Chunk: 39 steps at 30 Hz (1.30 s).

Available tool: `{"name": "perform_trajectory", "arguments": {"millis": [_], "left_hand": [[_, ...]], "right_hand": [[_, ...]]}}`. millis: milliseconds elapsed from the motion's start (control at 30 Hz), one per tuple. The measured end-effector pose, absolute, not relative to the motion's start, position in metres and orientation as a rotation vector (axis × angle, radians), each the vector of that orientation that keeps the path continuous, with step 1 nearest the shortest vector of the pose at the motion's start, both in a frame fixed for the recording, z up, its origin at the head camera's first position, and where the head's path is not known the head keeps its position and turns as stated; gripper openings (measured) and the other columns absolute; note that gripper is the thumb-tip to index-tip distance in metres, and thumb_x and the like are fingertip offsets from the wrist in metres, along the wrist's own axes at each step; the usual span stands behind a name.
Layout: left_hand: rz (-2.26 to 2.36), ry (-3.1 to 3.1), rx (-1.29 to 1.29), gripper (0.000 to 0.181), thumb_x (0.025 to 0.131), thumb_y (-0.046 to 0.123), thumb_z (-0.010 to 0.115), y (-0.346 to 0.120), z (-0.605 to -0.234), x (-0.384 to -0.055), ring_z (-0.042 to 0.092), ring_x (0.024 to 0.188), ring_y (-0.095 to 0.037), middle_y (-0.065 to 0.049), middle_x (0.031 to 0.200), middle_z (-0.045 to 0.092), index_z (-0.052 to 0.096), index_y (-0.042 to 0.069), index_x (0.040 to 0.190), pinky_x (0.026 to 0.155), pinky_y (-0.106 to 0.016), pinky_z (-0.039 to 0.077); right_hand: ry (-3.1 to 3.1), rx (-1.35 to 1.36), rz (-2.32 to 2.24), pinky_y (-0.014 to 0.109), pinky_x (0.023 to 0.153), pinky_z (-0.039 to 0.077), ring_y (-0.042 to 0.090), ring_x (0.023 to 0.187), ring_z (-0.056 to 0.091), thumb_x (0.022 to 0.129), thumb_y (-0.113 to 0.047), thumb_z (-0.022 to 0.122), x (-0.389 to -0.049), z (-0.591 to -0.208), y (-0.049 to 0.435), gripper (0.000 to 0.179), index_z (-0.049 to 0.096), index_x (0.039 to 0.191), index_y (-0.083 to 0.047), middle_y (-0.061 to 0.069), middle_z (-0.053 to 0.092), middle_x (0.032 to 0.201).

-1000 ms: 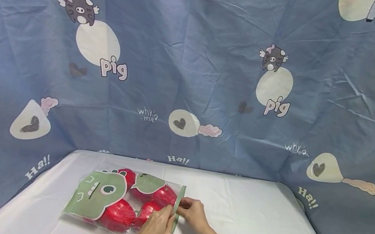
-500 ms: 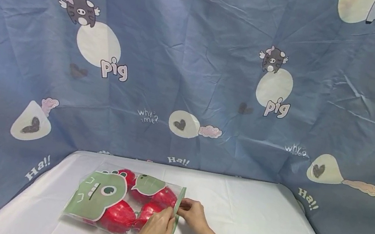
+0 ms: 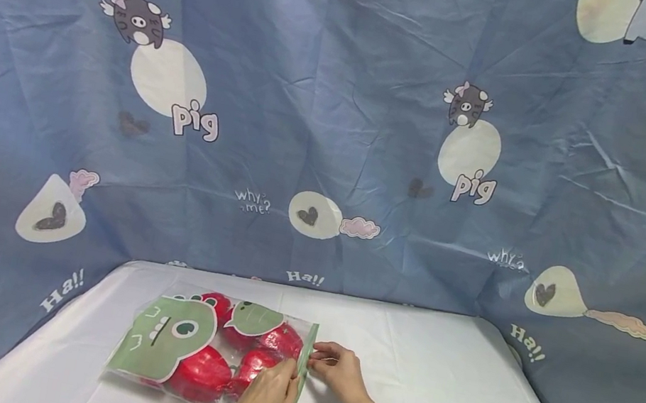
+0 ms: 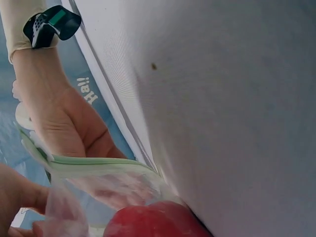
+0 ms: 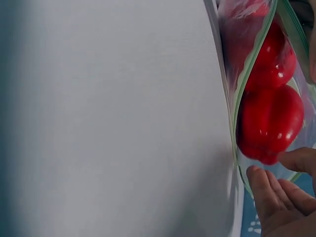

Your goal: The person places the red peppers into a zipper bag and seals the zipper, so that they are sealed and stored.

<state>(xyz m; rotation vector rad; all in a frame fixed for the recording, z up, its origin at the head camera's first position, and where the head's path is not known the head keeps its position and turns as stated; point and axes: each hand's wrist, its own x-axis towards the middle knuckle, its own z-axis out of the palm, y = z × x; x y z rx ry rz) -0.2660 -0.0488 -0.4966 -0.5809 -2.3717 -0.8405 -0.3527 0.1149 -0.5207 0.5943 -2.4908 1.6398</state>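
Note:
A clear zip bag [image 3: 162,339] with green cartoon monster prints lies on the table, its green-edged mouth facing right. Several red bell peppers [image 3: 202,373] are inside it. At the near part of the mouth my left hand [image 3: 266,393] holds the bag edge; the left wrist view shows thumb and fingers [image 4: 34,197] on the film. Beside the far part of the mouth is my right hand [image 3: 341,374]. The right wrist view shows its thumb and fingers [image 5: 269,195] apart, close to a pepper [image 5: 270,121], with the bag's mouth gaping there.
The bag lies on a white-covered table [image 3: 445,389]. Behind and around it hangs a blue curtain [image 3: 336,125] with pig prints. A dark device [image 4: 52,24] is strapped on my right wrist.
My right hand has shifted slightly right and its fingers have loosened at the bag's edge. The left hand and the bag have barely moved.

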Motion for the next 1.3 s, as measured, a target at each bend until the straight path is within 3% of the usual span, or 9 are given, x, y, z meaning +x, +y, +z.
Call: {"name": "perform_trajectory", "arguments": {"millis": [233,567,833,967,1100,1300], "left_hand": [[-0.829,-2.381,-0.578,0.016,0.082,0.003,0.063,-0.049,-0.494,-0.265,0.046,0.059,0.000,0.008,0.066,0.050,0.051,0.013,0.077,0.051,-0.018,0.039],[-0.816,-2.410,-0.560,0.014,0.082,0.004,0.063,-0.049,-0.489,-0.264,0.059,0.063,-0.008,0.002,0.070,0.059,0.053,0.012,0.078,0.054,-0.022,0.046],[-0.788,-2.414,-0.547,0.011,0.083,0.006,0.065,-0.050,-0.483,-0.258,0.065,0.068,-0.015,-0.001,0.076,0.063,0.055,0.011,0.080,0.059,-0.027,0.051],[-0.720,-2.401,-0.548,0.010,0.081,0.008,0.067,-0.053,-0.478,-0.249,0.064,0.065,-0.017,-0.003,0.076,0.064,0.058,0.007,0.085,0.056,-0.028,0.050],[-0.651,-2.470,-0.564,0.021,0.080,0.019,0.073,-0.058,-0.474,-0.237,0.056,0.059,-0.011,0.000,0.074,0.061,0.059,0.006,0.088,0.051,-0.024,0.044],[-0.431,-2.632,-0.606,0.046,0.074,0.048,0.077,-0.065,-0.472,-0.219,0.047,0.048,-0.007,0.002,0.074,0.057,0.054,0.012,0.091,0.045,-0.020,0.037]], "right_hand": [[-2.462,0.474,1.752,0.021,0.065,0.055,0.014,0.073,0.070,0.079,0.001,0.066,-0.350,-0.517,0.123,0.027,0.066,0.104,0.008,0.015,0.071,0.085],[-2.444,0.496,1.806,0.031,0.067,0.057,0.033,0.078,0.071,0.083,0.004,0.065,-0.339,-0.499,0.130,0.022,0.064,0.102,0.013,0.025,0.068,0.089],[-2.507,0.576,1.833,0.030,0.061,0.057,0.024,0.072,0.071,0.088,-0.002,0.062,-0.329,-0.502,0.131,0.024,0.063,0.107,0.011,0.022,0.070,0.091],[-2.528,0.630,1.804,0.036,0.055,0.055,0.024,0.065,0.069,0.089,-0.003,0.059,-0.324,-0.499,0.130,0.023,0.063,0.109,0.009,0.022,0.070,0.089],[-2.588,0.653,1.716,0.040,0.051,0.053,0.025,0.059,0.065,0.093,-0.012,0.060,-0.318,-0.495,0.129,0.022,0.066,0.106,0.004,0.017,0.070,0.082],[-2.687,0.694,1.625,0.029,0.050,0.051,0.020,0.059,0.063,0.094,-0.027,0.061,-0.304,-0.487,0.126,0.029,0.070,0.100,0.000,0.012,0.070,0.079]]}}
